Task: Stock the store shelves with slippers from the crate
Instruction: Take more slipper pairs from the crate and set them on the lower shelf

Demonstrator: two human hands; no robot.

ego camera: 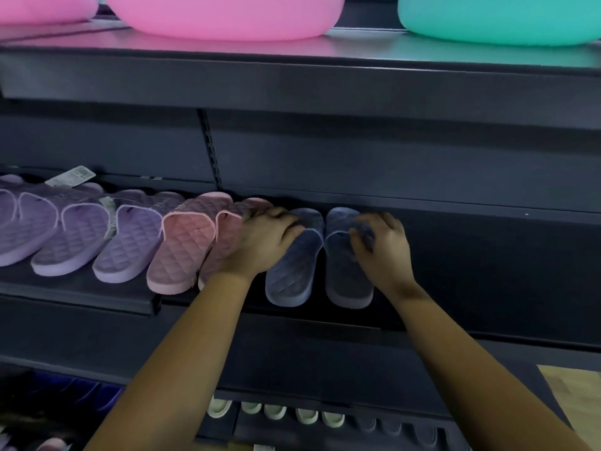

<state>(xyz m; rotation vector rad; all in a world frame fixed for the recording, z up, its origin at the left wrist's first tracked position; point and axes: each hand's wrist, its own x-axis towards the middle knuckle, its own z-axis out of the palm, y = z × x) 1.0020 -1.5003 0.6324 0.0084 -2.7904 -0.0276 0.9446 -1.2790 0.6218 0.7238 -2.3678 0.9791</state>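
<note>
On dark metal shelf, left to right: lilac quilted foam slippers, overlapped; pink quilted pair; left hand, fingers curled over left blue-grey quilted slipper strap; right hand, fingers pinching right blue-grey slipper strap. Risk: a sideways shove likely disturbs the leaning pink pair.

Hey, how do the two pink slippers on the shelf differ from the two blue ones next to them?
Colour: the pink slippers are pale pink, the blue slippers dusty blue.
Pose: the pink slippers lie slanted and overlapping; the blue slippers point straight back, side by side.
Handling: the left hand and right hand grip the blue slippers' straps; the pink slippers are not gripped.
Both pairs share a quilted footbed, a wide strap and the same shelf.
</note>
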